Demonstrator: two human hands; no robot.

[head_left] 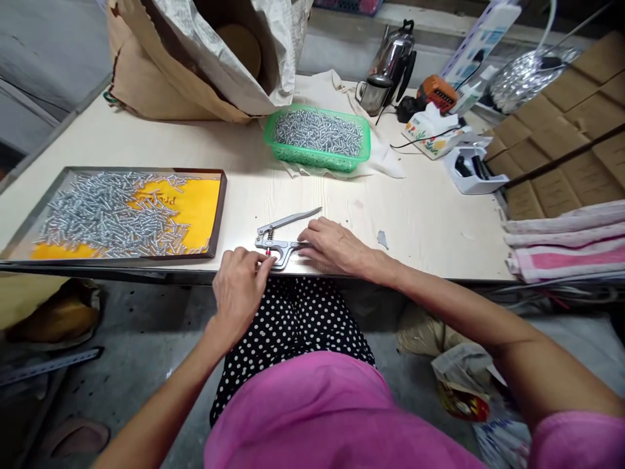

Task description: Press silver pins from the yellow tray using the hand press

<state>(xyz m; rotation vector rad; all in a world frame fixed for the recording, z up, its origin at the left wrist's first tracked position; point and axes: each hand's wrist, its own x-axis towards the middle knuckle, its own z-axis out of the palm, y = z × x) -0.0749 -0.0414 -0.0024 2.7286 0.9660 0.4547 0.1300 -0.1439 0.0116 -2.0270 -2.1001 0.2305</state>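
We see a shiny silver metal kettle behind a small steel mug, and pink-and-white striped cloth near brown cardboard boxes.

We cannot tell whether left hand pinches anything at snap-fastener pliers; right hand covers lower handle's end. Beyond grip, woven sack's top cut off.

From the wearer's head, one camera looks forward and down at a nearby tabletop, lap at six o'clock.
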